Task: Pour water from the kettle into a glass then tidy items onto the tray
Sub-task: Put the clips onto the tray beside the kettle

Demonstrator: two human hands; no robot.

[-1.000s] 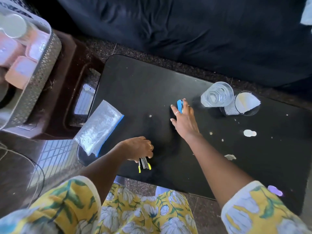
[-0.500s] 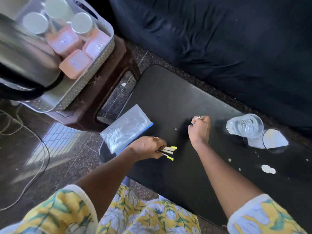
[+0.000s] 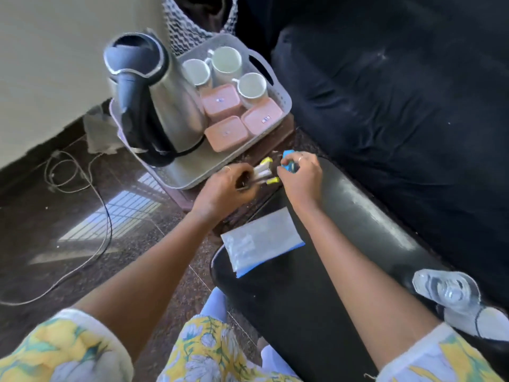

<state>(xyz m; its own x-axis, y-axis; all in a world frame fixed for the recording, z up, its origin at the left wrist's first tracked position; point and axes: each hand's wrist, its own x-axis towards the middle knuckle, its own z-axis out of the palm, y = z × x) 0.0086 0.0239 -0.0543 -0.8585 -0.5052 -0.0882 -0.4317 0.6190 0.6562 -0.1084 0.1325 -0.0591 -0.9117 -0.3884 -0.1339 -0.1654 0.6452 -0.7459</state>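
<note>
A grey perforated tray [image 3: 190, 172] stands on a brown stool, holding a steel kettle [image 3: 162, 106] with its lid up, three white mugs [image 3: 252, 86] and three pink lidded boxes [image 3: 225, 133]. My left hand [image 3: 223, 188] is shut on a silver clip tool with yellow tips [image 3: 264, 170], held just off the tray's near corner. My right hand [image 3: 301, 179] is shut on a small blue item [image 3: 289, 161] beside it. A clear glass [image 3: 446, 290] stands on the black table [image 3: 303, 299] at the lower right.
A clear zip bag with a blue edge [image 3: 261, 241] lies on the table's left end. A mesh cup with white paper [image 3: 484, 323] sits by the glass. A dark sofa [image 3: 399, 106] runs behind. Cables [image 3: 82, 216] trail over the floor at left.
Both hands have lifted off the table and moved left toward the tray, each carrying its item. The view has swung left, bringing kettle and tray fully into sight.
</note>
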